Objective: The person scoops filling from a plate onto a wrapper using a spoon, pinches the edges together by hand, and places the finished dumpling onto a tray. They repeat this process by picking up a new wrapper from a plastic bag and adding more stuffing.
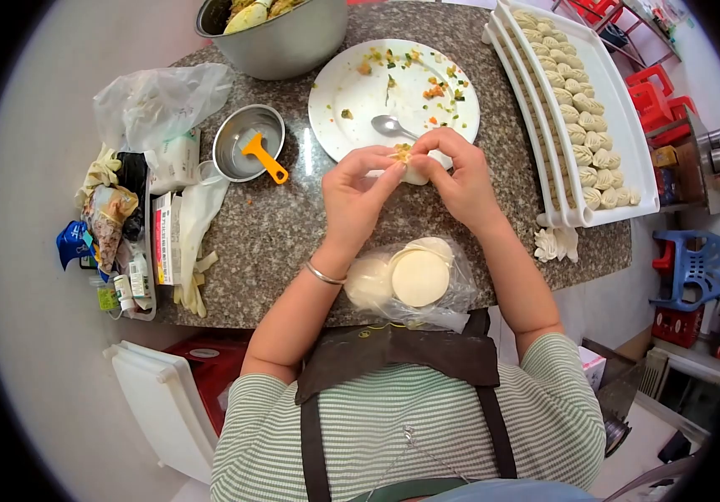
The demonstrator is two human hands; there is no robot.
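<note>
Between my two hands is a dumpling [414,174], its pale wrapper folded up around a bit of filling that shows at the top. My left hand [360,186] pinches the wrapper's left side with thumb and finger. From the right, the fingers of my right hand [464,174] are closed on its edge. Just beyond them lies a large white plate [345,88] with scraps of filling, and a metal spoon [388,125] rests on it. Nearer my body, a stack of round dumpling wrappers [420,279] sits on a clear plastic bag [460,289].
At the right stand stacked white trays [628,159] with rows of pleated dumplings [582,117]. A deep metal pot [289,42] is at the back. On the left are a steel bowl [224,151] with an orange-handled tool [266,159], and a cluttered basket [138,276] with bags and gloves.
</note>
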